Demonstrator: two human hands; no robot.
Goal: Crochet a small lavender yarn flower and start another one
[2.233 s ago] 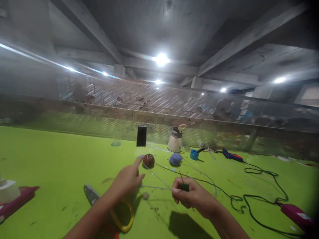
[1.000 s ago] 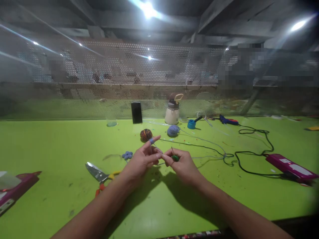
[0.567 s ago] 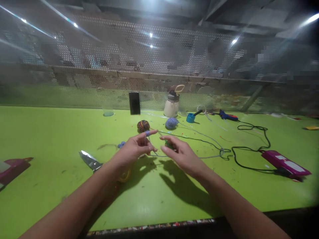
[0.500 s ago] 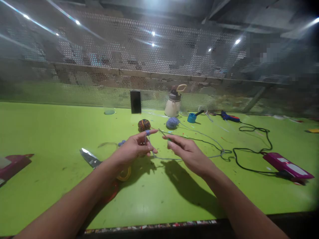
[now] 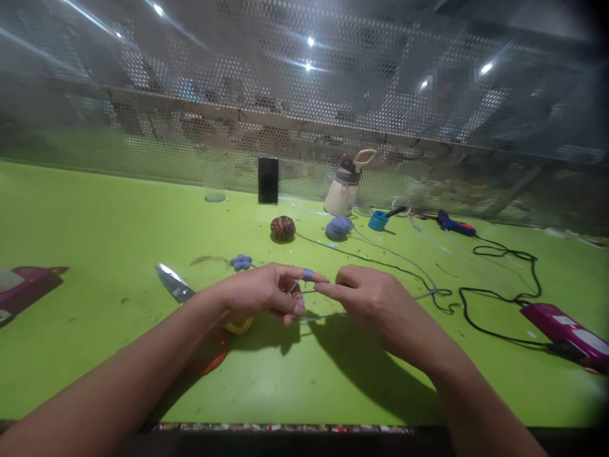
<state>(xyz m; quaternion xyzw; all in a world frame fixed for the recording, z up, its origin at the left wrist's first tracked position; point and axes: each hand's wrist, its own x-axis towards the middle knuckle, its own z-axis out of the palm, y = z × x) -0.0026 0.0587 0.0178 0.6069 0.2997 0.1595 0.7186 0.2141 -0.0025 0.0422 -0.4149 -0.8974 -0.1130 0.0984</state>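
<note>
Works bare-handed above the middle of the green tabletop [image 5: 95, 235], closer to its near edge than its far one. Wears blue yarn [image 5: 307, 275] wrapped round the outstretched left forefinger, with the left hand [image 5: 266, 289] half open and a strand pinched between thumb and fingers. Curls the right hand [image 5: 375, 298] closed around a thin crochet hook [image 5: 309, 291] (handle hidden behind the knuckles), with the forefinger pointing at the left fingertip. Has scissors [image 5: 176, 284] partly covered by the left forearm and, just beyond it, a blue crocheted flower [image 5: 241, 261]. Faces a multicoloured yarn ball [image 5: 283, 228] and, to its right, a blue yarn ball [image 5: 339, 228]. Looks past both to an upright phone [image 5: 268, 181] and a cream bottle [image 5: 341, 193] near the far edge.
</note>
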